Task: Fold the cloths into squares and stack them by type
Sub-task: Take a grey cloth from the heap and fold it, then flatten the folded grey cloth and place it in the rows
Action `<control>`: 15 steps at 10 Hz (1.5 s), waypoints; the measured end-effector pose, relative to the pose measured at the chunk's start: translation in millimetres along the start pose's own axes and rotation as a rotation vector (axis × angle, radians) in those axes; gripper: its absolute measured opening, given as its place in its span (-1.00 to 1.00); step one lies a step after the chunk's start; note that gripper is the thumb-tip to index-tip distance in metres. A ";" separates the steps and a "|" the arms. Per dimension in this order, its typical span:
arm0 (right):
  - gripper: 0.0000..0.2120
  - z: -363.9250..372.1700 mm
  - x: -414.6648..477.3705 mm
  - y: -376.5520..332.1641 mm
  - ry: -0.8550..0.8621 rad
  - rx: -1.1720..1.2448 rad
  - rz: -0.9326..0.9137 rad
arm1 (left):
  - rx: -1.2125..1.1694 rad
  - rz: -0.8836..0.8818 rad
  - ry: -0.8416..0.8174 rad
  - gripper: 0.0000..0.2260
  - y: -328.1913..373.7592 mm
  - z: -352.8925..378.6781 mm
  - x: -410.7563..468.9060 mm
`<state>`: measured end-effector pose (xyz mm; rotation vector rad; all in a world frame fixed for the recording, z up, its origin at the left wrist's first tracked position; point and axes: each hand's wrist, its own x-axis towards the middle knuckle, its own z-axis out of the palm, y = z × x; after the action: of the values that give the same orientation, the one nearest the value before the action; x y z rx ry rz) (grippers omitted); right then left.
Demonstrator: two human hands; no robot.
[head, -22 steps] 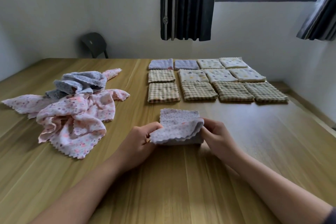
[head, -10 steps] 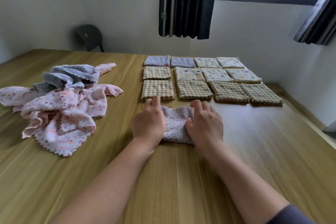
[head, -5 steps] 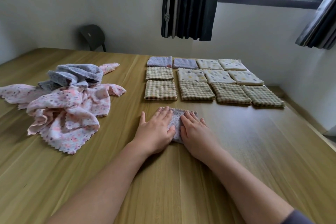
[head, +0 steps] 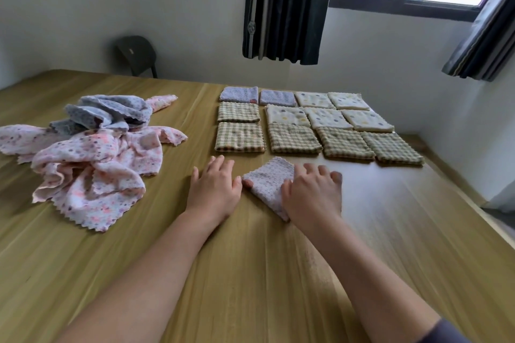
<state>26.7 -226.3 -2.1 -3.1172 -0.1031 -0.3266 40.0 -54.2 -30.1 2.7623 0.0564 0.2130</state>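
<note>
Folded lilac cloth flat on tabletop, mid-frame, turned corner-on. Right hand palm-down on cloth's 4 o'clock part, fingers spread and straight. Left hand flat on tabletop at cloth's 9 o'clock, fingers straight, little finger at cloth's corner, holding nothing. Unfolded pile at cloth's 10 o'clock. Folded squares in rows at 12–1 o'clock.

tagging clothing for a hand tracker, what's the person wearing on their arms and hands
The left hand and right hand are bare: no gloves, rings or watch show. Both forearms are uncovered. A dark greyish-purple fabric sleeve shows on the right arm at the frame's bottom edge; no sleeve shows on the left.
</note>
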 end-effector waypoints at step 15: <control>-0.46 16.6 21.6 177.7 -0.145 0.111 0.511 | -0.024 0.143 -0.065 -0.58 7.6 2.6 -1.3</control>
<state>63.0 -402.0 -13.6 -2.9094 0.6373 -0.0804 39.1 -62.4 -29.9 2.7493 -0.1600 0.1593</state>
